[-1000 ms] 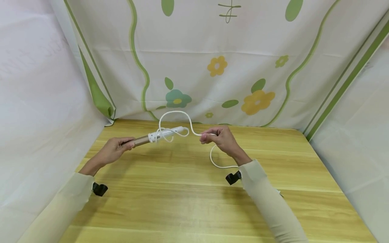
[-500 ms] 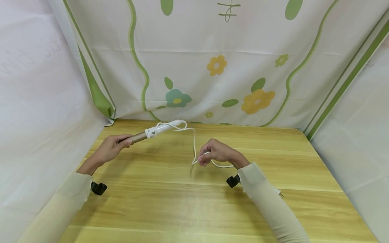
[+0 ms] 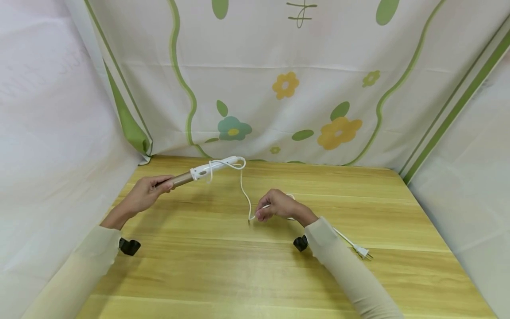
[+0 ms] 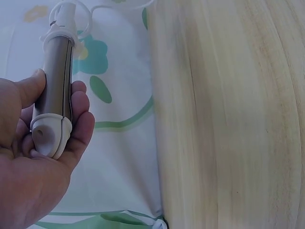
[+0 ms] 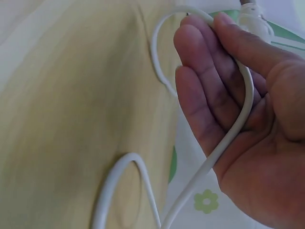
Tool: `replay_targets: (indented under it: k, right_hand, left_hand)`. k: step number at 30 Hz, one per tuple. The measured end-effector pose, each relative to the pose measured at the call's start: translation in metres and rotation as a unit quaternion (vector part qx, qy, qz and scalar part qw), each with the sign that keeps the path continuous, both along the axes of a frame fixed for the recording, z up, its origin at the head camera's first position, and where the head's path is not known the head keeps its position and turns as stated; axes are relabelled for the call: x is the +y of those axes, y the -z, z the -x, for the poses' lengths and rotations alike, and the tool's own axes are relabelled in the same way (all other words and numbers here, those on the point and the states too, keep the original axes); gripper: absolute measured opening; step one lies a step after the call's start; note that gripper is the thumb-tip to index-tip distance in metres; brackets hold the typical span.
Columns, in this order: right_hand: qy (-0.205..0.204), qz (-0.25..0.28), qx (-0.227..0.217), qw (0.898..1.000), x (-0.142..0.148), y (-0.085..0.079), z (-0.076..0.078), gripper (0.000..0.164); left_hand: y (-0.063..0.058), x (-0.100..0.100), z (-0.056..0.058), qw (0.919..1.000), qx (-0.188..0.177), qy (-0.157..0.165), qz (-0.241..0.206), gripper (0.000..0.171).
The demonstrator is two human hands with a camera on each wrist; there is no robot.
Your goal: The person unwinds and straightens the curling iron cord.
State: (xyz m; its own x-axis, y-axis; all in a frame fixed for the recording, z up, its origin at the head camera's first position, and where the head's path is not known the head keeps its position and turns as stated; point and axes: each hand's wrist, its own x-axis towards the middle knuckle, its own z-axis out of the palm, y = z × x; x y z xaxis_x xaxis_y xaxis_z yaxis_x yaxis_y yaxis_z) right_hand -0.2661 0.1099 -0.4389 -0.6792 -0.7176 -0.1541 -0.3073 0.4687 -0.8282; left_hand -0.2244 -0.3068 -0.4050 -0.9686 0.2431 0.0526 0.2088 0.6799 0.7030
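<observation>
Above the bench (image 3: 223, 266), my left hand (image 3: 143, 197) holds the curling iron (image 3: 207, 169) by its gold end, fingers curled round it, so it stays up. Near it, my right hand (image 3: 276, 207) pinches the white cord (image 3: 244, 190) to pull it loose. Its plug (image 3: 363, 253) lies behind my right sleeve.

cord (image 3: 244, 191) partly hidden behind right hand (image 3: 275, 207), plug (image 3: 363, 253) prongs too small to count

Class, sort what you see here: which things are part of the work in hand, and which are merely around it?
In the work:
curling iron, held by left hand
white cord, pinched by right hand
plug

Merely around:
wooden table
floral cloth
</observation>
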Motion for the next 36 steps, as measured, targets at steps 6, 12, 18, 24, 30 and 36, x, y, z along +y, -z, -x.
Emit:
replay_targets:
  k: [6, 12, 18, 24, 30, 36]
  right_hand:
    - [-0.003, -0.027, 0.082, 0.996, -0.004, 0.015, 0.004, 0.009]
    - [0.009, -0.039, 0.127, 0.991, -0.017, 0.03, -0.002, 0.017]
    - [0.017, -0.132, 0.175, 0.976, -0.025, 0.037, -0.01, 0.055]
    - [0.005, -0.149, 0.159, 0.976, -0.033, 0.036, -0.014, 0.069]
    - [0.03, -0.126, 0.15, 0.98, -0.041, 0.036, -0.013, 0.066]
    - [0.153, -0.042, 0.131, 0.979, -0.047, 0.034, -0.005, 0.063]
  left_hand:
    - [-0.003, 0.001, -0.004, 1.0, -0.002, -0.004, -0.003, 0.052]
    - [-0.004, 0.002, -0.004, 1.0, -0.007, -0.002, -0.004, 0.052]
    - [-0.004, 0.003, -0.004, 0.9999, -0.011, 0.001, -0.004, 0.053]
    - [-0.005, 0.003, -0.005, 0.9999, -0.012, 0.005, -0.008, 0.053]
    - [-0.005, 0.005, -0.005, 0.9999, -0.004, 0.008, -0.006, 0.051]
    - [-0.004, 0.004, -0.005, 0.9999, 0.004, 0.014, -0.003, 0.049]
